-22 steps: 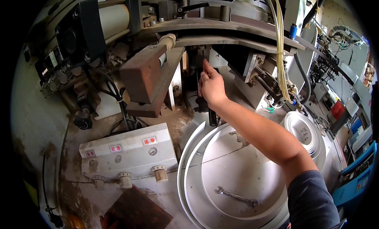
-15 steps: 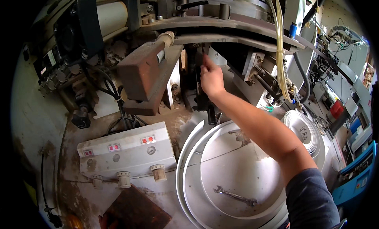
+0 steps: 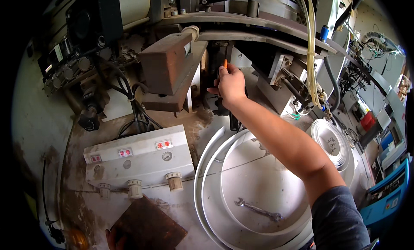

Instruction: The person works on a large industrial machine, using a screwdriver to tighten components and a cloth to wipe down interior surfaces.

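Observation:
My right hand (image 3: 229, 85) reaches into a gap beneath the machine's curved metal plate (image 3: 241, 34), right of a rusty brown block (image 3: 159, 66). Its thumb and forefinger pinch a small orange item (image 3: 225, 63), while another finger sticks out leftward; most of that item is hidden. Below the hand a black cylindrical handle (image 3: 234, 122) points downward. At the bottom edge, a few fingertips of my left hand (image 3: 115, 238) show dimly beside a dark rusty plate (image 3: 146, 222); whether they grip it I cannot tell.
A white control box (image 3: 138, 159) with knobs stands at lower left. Loose white strip rings (image 3: 199, 176) surround a wrench (image 3: 258, 209) at lower right, beside a coiled white roll (image 3: 331, 144). Cables (image 3: 131, 103) and yellowish tubes (image 3: 311, 56) hang around the machine; blue equipment (image 3: 386, 194) stands far right.
The orange item now shows between my right fingers, and one finger has spread out to the left. The scene has shifted slightly upward in the picture.

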{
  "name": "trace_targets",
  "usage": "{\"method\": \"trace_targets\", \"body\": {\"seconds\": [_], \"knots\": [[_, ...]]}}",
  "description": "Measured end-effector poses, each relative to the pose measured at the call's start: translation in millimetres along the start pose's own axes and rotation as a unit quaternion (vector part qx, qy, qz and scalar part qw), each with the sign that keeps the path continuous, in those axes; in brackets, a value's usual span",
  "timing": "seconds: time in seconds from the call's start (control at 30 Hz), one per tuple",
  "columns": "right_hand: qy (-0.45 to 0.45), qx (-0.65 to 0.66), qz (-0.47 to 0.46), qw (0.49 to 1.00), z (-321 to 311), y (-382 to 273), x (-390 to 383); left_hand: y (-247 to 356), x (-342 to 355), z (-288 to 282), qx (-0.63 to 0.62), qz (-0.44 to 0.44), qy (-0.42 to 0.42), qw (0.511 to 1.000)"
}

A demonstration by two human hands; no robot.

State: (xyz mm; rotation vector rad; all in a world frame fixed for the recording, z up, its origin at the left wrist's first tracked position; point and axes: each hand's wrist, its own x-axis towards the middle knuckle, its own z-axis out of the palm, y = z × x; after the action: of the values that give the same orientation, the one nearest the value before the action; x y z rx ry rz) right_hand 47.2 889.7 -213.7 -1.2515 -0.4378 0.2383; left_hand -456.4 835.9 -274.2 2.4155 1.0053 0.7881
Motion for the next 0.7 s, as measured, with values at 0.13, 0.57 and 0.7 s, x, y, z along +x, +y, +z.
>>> {"method": "trace_targets", "body": {"seconds": [0.13, 0.57, 0.7], "knots": [[0.036, -0.020, 0.009, 0.999, 1.2, -3.0, 16.5, -1.2, -1.2, -1.6, -0.007, 0.000, -0.002, 1.000], [0.030, -0.116, -0.034, 0.992, -15.7, -27.7, 28.3, -4.1, -4.2, -5.7, 0.003, -0.008, 0.003, 1.000], [0.036, -0.129, -0.051, 0.990, -22.9, -38.9, 33.5, -5.0, -5.2, -3.9, 0.005, -0.013, 0.003, 1.000]]}}
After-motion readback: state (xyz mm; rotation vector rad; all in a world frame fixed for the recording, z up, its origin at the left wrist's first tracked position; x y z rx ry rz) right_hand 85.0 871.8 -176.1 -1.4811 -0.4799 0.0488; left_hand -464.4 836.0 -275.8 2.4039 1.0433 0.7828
